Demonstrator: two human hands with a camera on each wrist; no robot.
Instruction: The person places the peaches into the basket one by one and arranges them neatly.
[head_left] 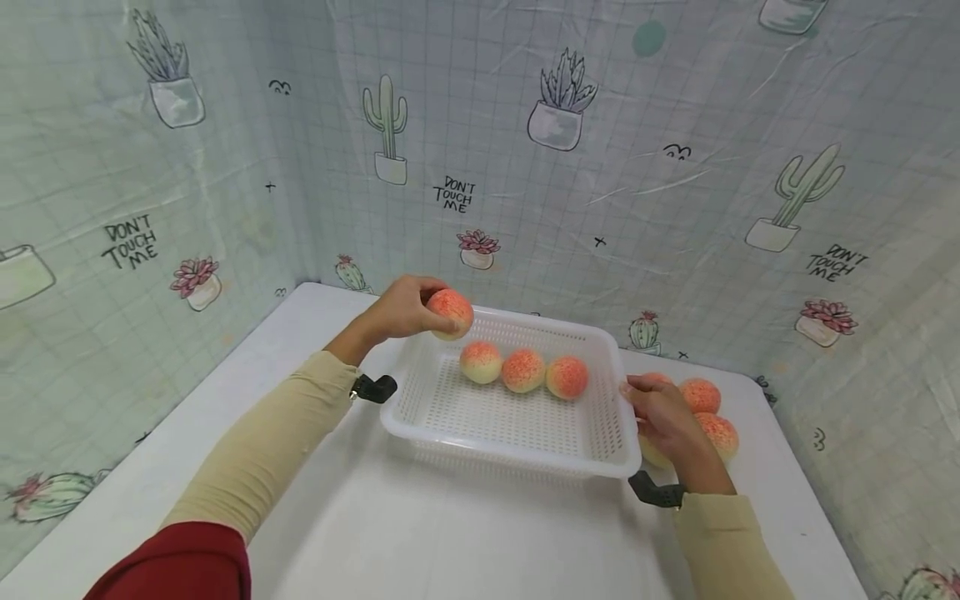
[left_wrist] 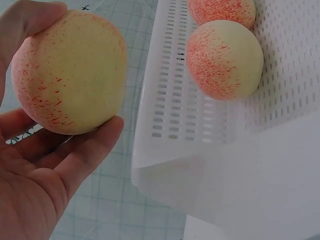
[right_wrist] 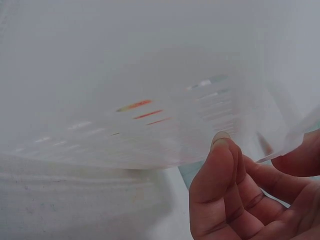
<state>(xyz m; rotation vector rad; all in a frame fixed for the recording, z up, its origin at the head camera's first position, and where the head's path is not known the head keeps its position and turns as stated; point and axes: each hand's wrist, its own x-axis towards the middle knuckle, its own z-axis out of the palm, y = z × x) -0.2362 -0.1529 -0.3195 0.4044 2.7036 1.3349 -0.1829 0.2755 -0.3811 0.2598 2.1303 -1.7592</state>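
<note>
My left hand (head_left: 403,308) grips a peach (head_left: 452,312), red-speckled over pale yellow, at the far left corner of a white perforated plastic basket (head_left: 502,421). In the left wrist view the fingers and thumb curl round this peach (left_wrist: 80,75), beside the basket wall (left_wrist: 172,100). Three more peaches (head_left: 523,370) lie in a row inside the basket, towards its far side. At the right end, my right hand (head_left: 667,414) holds the basket by its rim; the right wrist view shows curled fingers (right_wrist: 215,185) beneath the edge. The basket looks slightly raised and tilted.
Several peaches (head_left: 701,395) sit on the white table (head_left: 450,533) to the right, partly hidden behind my right hand and forearm. A patterned cloth (head_left: 487,150) with printed cacti hangs round the back and both sides of the table.
</note>
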